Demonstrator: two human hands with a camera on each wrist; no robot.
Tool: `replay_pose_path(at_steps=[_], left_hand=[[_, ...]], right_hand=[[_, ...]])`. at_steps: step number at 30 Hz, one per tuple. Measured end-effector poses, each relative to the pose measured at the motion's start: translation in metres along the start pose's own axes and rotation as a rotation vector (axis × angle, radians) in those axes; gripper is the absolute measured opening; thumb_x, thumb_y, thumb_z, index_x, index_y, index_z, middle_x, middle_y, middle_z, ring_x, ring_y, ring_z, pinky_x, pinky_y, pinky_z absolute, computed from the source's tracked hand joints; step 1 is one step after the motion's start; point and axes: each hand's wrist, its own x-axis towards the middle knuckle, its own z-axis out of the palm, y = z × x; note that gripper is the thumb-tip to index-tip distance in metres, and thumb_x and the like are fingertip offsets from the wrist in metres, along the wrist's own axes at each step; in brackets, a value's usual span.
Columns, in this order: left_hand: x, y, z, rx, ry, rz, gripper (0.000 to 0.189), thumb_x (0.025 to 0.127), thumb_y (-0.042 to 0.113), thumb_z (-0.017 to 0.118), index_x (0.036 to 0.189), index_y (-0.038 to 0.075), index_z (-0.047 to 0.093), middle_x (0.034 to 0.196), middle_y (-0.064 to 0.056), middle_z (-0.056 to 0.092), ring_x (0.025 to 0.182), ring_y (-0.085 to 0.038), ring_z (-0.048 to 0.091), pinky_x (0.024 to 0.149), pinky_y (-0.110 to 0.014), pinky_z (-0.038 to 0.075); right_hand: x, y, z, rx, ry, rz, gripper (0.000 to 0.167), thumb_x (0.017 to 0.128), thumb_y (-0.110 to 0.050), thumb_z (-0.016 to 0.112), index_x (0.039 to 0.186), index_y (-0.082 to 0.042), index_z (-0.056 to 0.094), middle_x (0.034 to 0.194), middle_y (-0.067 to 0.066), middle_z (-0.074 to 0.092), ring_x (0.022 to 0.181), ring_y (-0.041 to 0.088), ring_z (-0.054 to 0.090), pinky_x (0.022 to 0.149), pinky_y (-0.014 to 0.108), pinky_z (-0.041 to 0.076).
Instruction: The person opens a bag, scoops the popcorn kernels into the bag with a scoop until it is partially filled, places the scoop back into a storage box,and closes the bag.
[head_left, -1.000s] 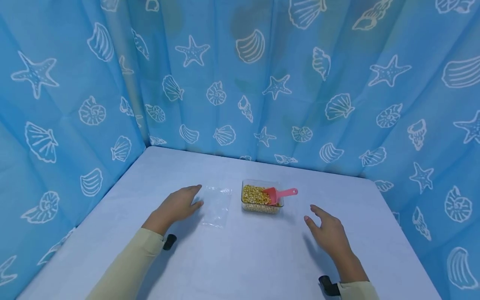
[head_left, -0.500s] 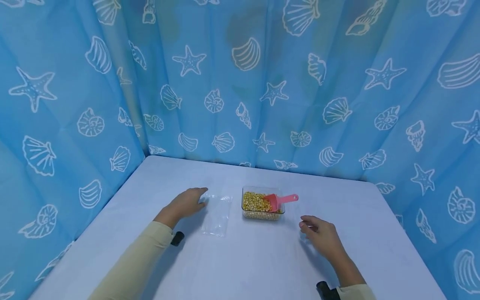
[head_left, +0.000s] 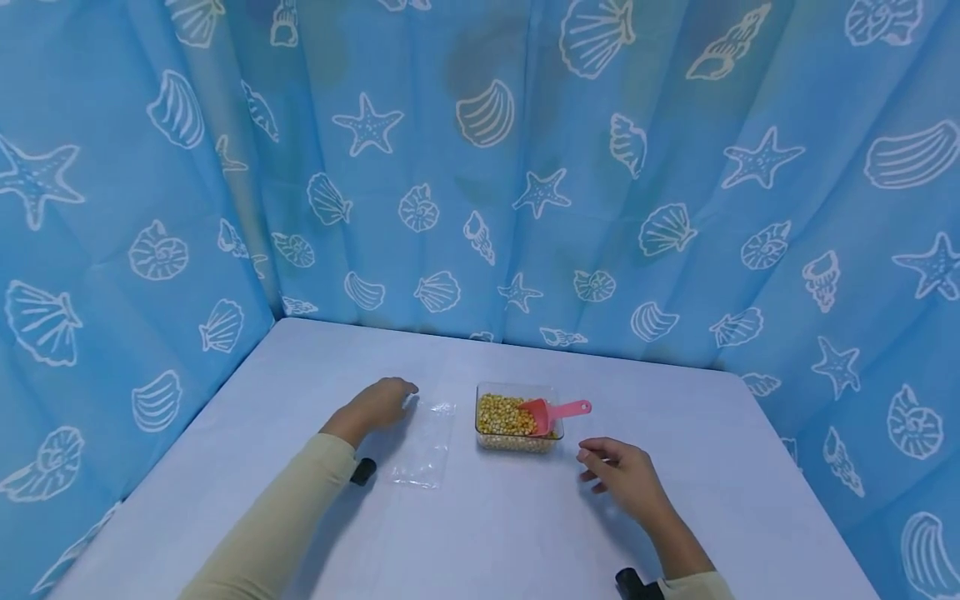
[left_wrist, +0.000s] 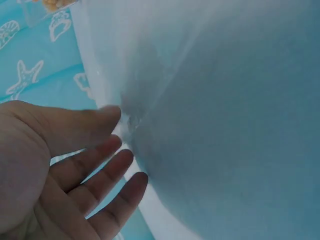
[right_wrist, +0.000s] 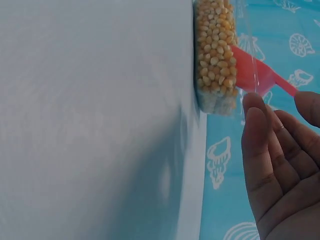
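Observation:
A flat, see-through plastic bag [head_left: 423,446] lies on the white table, left of a clear rectangular container [head_left: 517,442] of yellow corn kernels [head_left: 501,415]. In the kernels rests a pink scoop [head_left: 542,415], its handle pointing right over the rim. My left hand [head_left: 375,404] reaches to the bag's far left corner, fingertips right at its edge; the left wrist view has a gap between thumb [left_wrist: 107,117] and fingers. Beside the container, to the lower right, my right hand [head_left: 622,475] hovers with loosely bent fingers and nothing in them. Its wrist view puts it close to the scoop handle [right_wrist: 285,86].
The white table [head_left: 495,533] stretches out in front of the container. Blue curtains [head_left: 480,167] with white shells and starfish hang at its back and sides. A small black device sits on each wrist, by the beige sleeves [head_left: 270,517].
My left hand has moved right and slightly forward to the bag's corner. My right hand has come left toward the container, its fingers bending more. The head view has tilted up a little.

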Motion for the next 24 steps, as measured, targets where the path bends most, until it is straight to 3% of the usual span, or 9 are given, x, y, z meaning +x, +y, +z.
replay_pose_path(at_steps=[9,14,19,24], left_hand=[[0.003,0.001,0.001,-0.008,0.003,-0.046,0.029,0.091,0.003,0.062,0.119,0.010,0.066,0.118,-0.010,0.062,0.117,-0.029,0.054,0.100,-0.045,0.043],[0.003,-0.001,-0.003,0.017,0.000,-0.028,0.020,0.089,0.000,0.061,0.104,0.011,0.069,0.105,-0.006,0.063,0.104,-0.025,0.058,0.094,-0.042,0.046],[-0.003,-0.004,-0.005,0.007,0.025,0.050,0.014,0.088,0.001,0.064,0.091,0.014,0.070,0.100,-0.002,0.065,0.098,-0.022,0.059,0.089,-0.039,0.048],[-0.012,-0.004,-0.008,-0.041,0.097,0.170,0.014,0.088,0.001,0.063,0.091,0.013,0.070,0.089,0.003,0.065,0.083,-0.015,0.058,0.079,-0.035,0.050]], right_hand=[[-0.003,-0.003,0.009,0.043,0.019,-0.018,0.025,0.095,-0.015,0.064,0.117,-0.002,0.065,0.100,0.009,0.068,0.080,0.019,0.067,0.068,0.033,0.056],[-0.003,-0.004,0.015,0.070,0.006,-0.052,0.023,0.094,-0.013,0.064,0.114,-0.001,0.067,0.096,0.010,0.068,0.079,0.019,0.067,0.067,0.033,0.056],[-0.006,-0.008,0.015,0.070,0.027,-0.063,0.020,0.096,-0.016,0.063,0.109,-0.002,0.068,0.095,0.010,0.069,0.078,0.019,0.067,0.067,0.032,0.056],[-0.008,-0.018,0.015,0.077,0.021,-0.078,0.019,0.096,-0.017,0.063,0.107,-0.002,0.068,0.093,0.011,0.068,0.078,0.019,0.067,0.068,0.032,0.056]])
